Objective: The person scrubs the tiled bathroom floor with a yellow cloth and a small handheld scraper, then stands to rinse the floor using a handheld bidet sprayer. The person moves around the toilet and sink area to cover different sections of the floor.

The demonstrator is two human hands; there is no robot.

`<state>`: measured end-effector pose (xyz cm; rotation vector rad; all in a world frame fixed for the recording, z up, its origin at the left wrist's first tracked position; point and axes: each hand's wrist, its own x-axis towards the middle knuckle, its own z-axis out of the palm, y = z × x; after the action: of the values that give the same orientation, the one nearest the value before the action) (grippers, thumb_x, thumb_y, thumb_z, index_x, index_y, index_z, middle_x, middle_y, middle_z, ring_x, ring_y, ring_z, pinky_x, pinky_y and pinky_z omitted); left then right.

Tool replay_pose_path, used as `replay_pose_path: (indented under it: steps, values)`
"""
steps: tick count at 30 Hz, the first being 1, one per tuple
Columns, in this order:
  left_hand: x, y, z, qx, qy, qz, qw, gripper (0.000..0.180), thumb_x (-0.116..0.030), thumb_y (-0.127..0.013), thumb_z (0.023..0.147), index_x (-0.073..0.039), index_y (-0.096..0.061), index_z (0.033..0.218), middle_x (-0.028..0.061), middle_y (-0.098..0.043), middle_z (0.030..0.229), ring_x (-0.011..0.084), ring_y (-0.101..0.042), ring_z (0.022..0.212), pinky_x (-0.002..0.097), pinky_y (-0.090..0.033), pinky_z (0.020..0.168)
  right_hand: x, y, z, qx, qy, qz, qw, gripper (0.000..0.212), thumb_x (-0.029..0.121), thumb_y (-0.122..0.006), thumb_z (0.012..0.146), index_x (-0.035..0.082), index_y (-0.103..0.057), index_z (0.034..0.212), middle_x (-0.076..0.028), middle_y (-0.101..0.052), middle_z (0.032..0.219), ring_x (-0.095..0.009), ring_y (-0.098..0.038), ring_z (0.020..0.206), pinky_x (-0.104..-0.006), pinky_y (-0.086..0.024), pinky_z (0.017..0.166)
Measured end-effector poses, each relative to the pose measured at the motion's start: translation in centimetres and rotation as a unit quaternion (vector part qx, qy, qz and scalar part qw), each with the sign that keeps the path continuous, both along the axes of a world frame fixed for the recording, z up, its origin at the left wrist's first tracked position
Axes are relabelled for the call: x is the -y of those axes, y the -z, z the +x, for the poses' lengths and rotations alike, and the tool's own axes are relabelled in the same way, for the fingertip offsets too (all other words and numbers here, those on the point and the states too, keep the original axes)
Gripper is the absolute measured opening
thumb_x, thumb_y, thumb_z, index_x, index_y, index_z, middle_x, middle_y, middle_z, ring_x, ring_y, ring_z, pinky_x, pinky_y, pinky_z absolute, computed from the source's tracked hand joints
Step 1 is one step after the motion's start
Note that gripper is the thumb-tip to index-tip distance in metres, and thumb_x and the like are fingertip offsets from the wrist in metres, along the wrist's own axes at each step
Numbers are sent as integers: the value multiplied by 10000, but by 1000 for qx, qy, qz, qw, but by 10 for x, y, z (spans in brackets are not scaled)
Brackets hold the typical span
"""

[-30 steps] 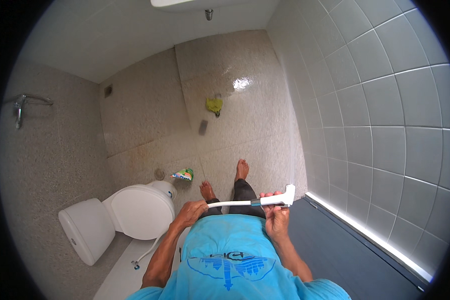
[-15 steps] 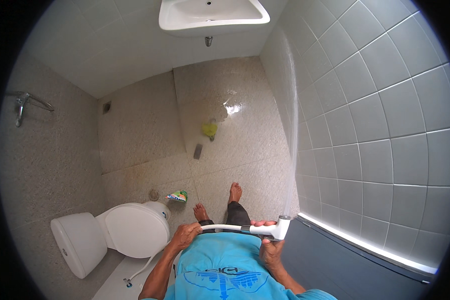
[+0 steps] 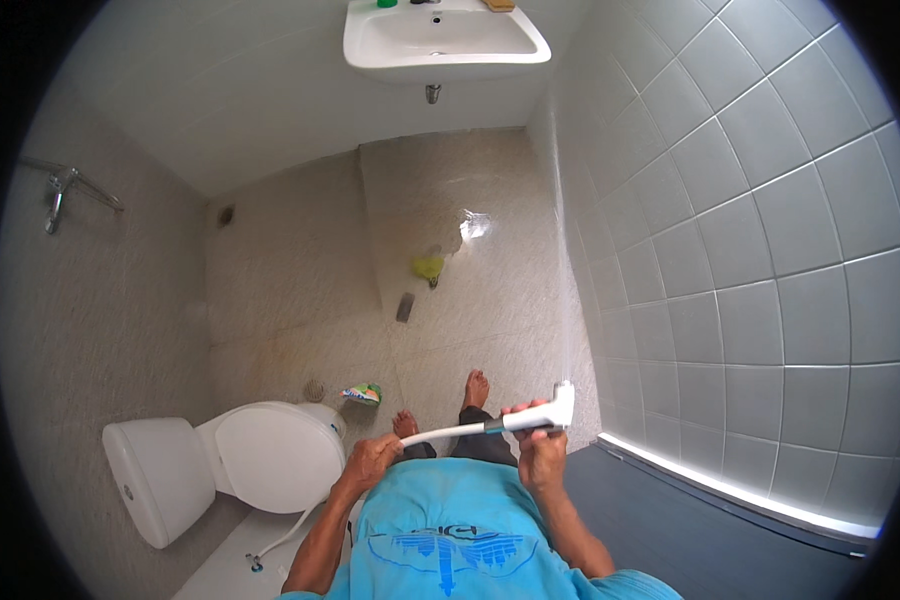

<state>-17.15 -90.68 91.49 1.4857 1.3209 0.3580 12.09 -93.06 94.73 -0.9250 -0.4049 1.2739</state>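
A white hand-held bidet sprayer [image 3: 548, 415] is gripped in my right hand [image 3: 541, 455], its head up at the right. From it a stream of water [image 3: 564, 300] runs forward along the foot of the tiled wall. The sprayer's white hose [image 3: 438, 435] bends leftward to my left hand [image 3: 372, 459], whose fingers are closed round it. Ahead of my feet, a yellow-green brush-like thing [image 3: 429, 268] and a small dark rectangular block [image 3: 405, 307] lie on the wet floor. Beside my left foot lies a green and white packet [image 3: 362, 394].
At left stands a white toilet [image 3: 280, 455] with its lid down. A white washbasin [image 3: 450, 58] hangs on the far wall, and a metal tap [image 3: 60, 195] on the left one. Grey tiles [image 3: 730, 260] cover the right wall above a dark grey panel [image 3: 690, 510].
My right hand has raised the sprayer forward, and its head is tilted further up. The water stream has swung slightly left. The view has shifted, showing more of the basin.
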Motion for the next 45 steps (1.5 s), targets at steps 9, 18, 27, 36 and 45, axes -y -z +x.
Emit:
replay_pose_path:
  steps: [9, 18, 27, 36, 45]
  values:
    - [8, -11, -10, 11, -40, -2, 999, 328, -295, -530, 970, -9, -631, 846, 162, -592, 640, 268, -556, 550, 402, -424, 551, -35, 56, 10, -149, -44, -37, 987, 530, 227, -763, 835, 47, -512, 1265, -147, -643, 1153, -368, -601, 1145, -534, -483, 1020]
    - [22, -31, -22, 15, -78, 5, 997, 302, -269, -547, 964, -1, -628, 852, 154, -620, 685, 271, -585, 597, 396, -452, 588, -69, 52, 3, -199, -171, -25, 965, 521, 244, -767, 829, 34, -540, 1248, -150, -643, 1138, -370, -618, 1112, -514, -500, 1004]
    - [36, -32, -23, 38, -123, 24, 991, 352, -339, -525, 958, -33, -638, 826, 98, -540, 587, 202, -511, 515, 376, -401, 520, -79, 69, -4, -220, -192, -57, 955, 531, 254, -767, 830, 29, -522, 1245, -159, -634, 1141, -373, -623, 1108, -479, -552, 923]
    - [29, -42, -36, 31, -132, 12, 991, 296, -276, -543, 959, -9, -635, 867, 148, -630, 691, 277, -605, 602, 392, -468, 594, -88, 48, -23, -190, -192, -20, 963, 577, 269, -796, 801, 35, -514, 1247, -150, -641, 1138, -353, -627, 1104, -474, -544, 954]
    - [40, -38, -40, 42, -146, 52, 987, 347, -340, -539, 971, -26, -630, 859, 113, -567, 636, 229, -555, 571, 374, -431, 555, -88, 10, -39, -141, -202, 16, 969, 603, 306, -803, 796, 56, -515, 1264, -121, -652, 1120, -326, -646, 1074, -429, -547, 939]
